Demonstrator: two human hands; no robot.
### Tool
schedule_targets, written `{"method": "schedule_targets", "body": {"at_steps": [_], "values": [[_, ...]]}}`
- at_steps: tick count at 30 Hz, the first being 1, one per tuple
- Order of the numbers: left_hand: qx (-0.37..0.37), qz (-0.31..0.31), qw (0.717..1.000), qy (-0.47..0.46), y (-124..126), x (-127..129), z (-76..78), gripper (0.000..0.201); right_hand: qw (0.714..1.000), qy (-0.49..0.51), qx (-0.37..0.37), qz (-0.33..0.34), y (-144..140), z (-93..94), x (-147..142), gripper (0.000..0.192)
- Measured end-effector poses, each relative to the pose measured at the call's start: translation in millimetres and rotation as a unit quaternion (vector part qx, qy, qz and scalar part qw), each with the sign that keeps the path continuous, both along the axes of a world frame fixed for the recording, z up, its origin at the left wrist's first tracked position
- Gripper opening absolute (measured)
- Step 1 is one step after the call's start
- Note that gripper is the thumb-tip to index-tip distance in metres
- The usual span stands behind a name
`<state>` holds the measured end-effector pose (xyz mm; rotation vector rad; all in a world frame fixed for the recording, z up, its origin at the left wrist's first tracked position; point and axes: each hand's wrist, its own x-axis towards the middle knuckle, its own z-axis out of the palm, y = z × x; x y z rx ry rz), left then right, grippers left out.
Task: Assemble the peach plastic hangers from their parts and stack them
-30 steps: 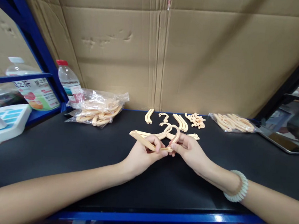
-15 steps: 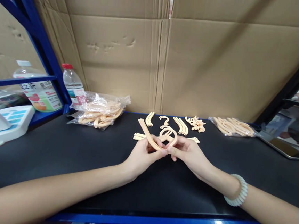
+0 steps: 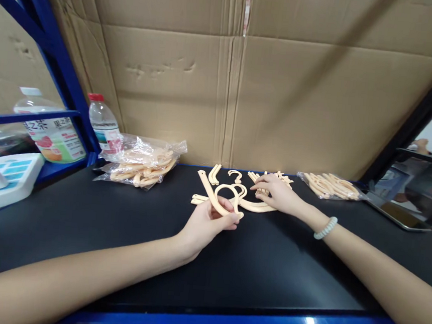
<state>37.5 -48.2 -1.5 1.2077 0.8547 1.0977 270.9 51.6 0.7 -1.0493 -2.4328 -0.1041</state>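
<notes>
My left hand (image 3: 209, 221) pinches a beige curved hanger arm (image 3: 207, 184) between thumb and fingers, held above the black table. A rounded loop piece (image 3: 227, 186) of the same colour rises from that grip; whether the two are joined I cannot tell. My right hand (image 3: 281, 195) is over the far side of the table, fingers apart and pointing left. Beneath it are short curved strips (image 3: 253, 176), partly covered by the fingers. Close to its wrist side lies a longer hanger piece (image 3: 259, 207). Any contact between the right fingers and these parts is unclear.
Several strips (image 3: 215, 174), a hook (image 3: 235, 174) and a pile of small parts (image 3: 285, 177) line the back. Bagged hanger parts lie left (image 3: 144, 163) and right (image 3: 331, 186). A red-capped bottle (image 3: 104, 124) and a phone-like device (image 3: 396, 213) flank them.
My right hand has let go of the loop piece and moved away and to the right, its fingers now spread over the strips. The left hand keeps its hold.
</notes>
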Motion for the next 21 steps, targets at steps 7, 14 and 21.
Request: {"method": "schedule_targets", "body": {"at_steps": [7, 14, 21], "values": [[-0.019, -0.007, 0.999, -0.039, 1, 1, -0.6, 0.027, 1.0, -0.012, 0.009, -0.008, 9, -12.9, -5, 0.027], [-0.018, -0.009, 0.999, -0.045, 3, -1, -3.5, 0.023, 0.997, 0.061, -0.026, -0.03, 10, -13.3, -5, 0.019], [-0.033, -0.006, 0.997, -0.063, 3, -2, -2.7, 0.021, 0.927, 0.361, -0.09, -0.044, -19, 3.9, -12, 0.016]]}}
